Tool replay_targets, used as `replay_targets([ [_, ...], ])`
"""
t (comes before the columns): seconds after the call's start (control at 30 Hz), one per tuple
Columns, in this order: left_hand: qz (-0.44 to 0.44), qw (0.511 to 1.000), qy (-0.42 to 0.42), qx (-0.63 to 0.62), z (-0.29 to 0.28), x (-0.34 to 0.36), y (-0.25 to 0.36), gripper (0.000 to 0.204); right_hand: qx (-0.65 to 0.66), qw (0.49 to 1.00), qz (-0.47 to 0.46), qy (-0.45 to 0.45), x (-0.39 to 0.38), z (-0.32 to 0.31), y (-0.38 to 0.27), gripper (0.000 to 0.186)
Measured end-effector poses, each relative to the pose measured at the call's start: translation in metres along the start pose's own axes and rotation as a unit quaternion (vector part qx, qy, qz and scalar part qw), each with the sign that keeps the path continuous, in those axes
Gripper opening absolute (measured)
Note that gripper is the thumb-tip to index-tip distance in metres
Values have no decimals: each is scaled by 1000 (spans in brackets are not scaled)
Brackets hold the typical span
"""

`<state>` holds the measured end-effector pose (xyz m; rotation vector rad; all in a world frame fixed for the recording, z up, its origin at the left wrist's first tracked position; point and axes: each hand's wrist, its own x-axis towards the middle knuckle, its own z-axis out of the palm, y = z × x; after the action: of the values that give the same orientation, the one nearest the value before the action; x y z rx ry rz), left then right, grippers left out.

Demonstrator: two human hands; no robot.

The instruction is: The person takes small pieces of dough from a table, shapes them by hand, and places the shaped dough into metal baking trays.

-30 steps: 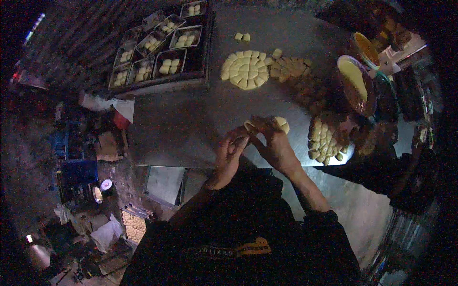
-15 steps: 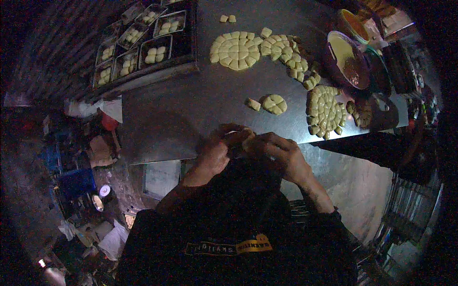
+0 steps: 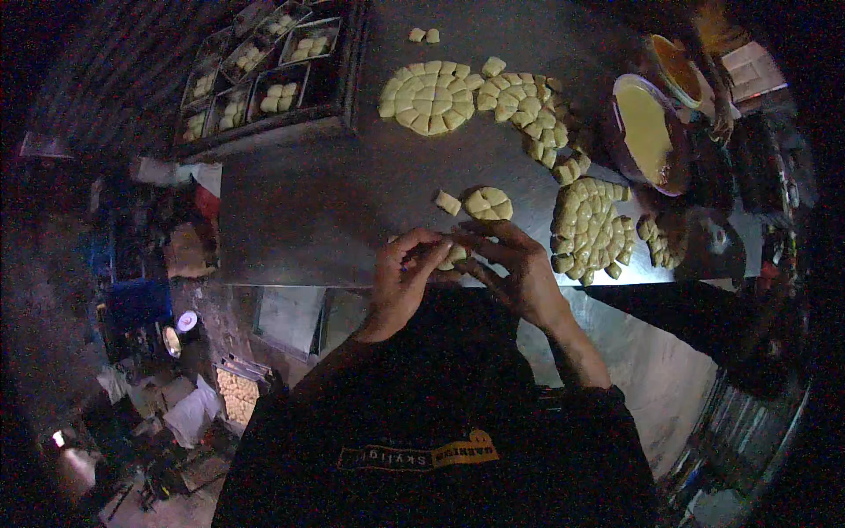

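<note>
My left hand (image 3: 407, 275) and my right hand (image 3: 510, 268) meet at the front of the metal table (image 3: 299, 211), fingers closed around a small pale dough piece (image 3: 453, 257), partly hidden between them. Just beyond them lie a single dough piece (image 3: 447, 202) and a small round dough cut into wedges (image 3: 488, 203). A large round of cut dough (image 3: 429, 97) lies farther back, beside an irregular cluster of pieces (image 3: 524, 106). Right of my right hand sits a big patch of glossy cut dough (image 3: 585, 229).
Back left, a dark tray (image 3: 343, 123) holds several square tins of dough balls (image 3: 280, 97). Back right stand a purple basin (image 3: 673, 176) of yellow liquid and an orange-filled bowl (image 3: 676, 70), near what looks like another person's hand (image 3: 722, 123). A container of small pale pieces (image 3: 236, 392) stands lower left.
My hands have pulled nearer the front edge, uncovering the small round dough; since half a second ago their fingertips show more clearly. What seems another person's hand has appeared by the bowls.
</note>
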<state>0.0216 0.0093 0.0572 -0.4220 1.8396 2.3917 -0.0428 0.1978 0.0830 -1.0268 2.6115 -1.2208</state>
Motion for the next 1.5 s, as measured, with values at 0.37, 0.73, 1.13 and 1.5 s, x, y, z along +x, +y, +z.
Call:
replay_targets([
  [0.37, 0, 999, -18, -38, 42, -8, -17, 34, 272, 948, 27, -160, 3, -28, 55, 23],
  [0.73, -166, 983, 44, -67, -9, -22, -115, 30, 75, 979, -165, -91, -17, 26, 40, 33],
  [1.13, 53, 886, 62, 457, -106, 10, -111, 56, 177, 974, 3, -139, 57, 143, 77, 34],
  [1.5, 134, 919, -80, 361, -129, 53, -113, 63, -34, 996, -73, -40, 45, 150, 88, 31],
])
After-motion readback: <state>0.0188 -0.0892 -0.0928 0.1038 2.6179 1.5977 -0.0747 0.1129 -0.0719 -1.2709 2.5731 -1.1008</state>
